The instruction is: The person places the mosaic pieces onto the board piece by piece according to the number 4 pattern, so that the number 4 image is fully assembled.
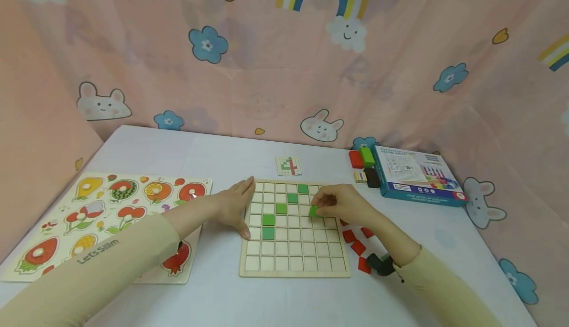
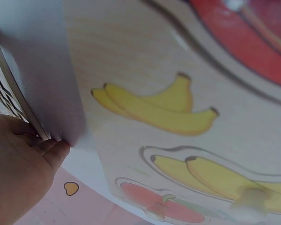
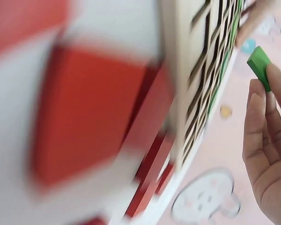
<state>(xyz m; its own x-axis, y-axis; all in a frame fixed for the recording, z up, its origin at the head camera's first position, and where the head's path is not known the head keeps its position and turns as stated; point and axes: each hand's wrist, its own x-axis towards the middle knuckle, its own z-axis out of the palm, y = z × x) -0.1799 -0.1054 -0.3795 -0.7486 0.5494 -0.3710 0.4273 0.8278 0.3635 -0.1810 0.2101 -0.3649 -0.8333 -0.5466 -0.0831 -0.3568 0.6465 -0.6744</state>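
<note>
A wooden grid board (image 1: 295, 273) lies flat, with several green square tiles (image 1: 281, 208) set in a stepped line of its cells. My left hand (image 1: 233, 207) rests along the board's left edge, its fingers extended; in the left wrist view the fingertips meet the board's side. Over the right part of the grid, my right hand (image 1: 340, 202) pinches another green tile (image 3: 259, 68) between thumb and fingers. The right wrist view has that tile raised above the board and tilted. Loose red tiles (image 1: 358, 247) are scattered beside the board, partly beneath my right forearm.
A fruit puzzle board (image 1: 153, 272) with knobs lies at the left, under my left forearm. A small pattern card (image 1: 288, 166) lies behind the grid. At the back right are a blue box (image 1: 418, 176) and stacked red (image 1: 355, 159), green (image 1: 366, 157) and black pieces (image 1: 371, 178).
</note>
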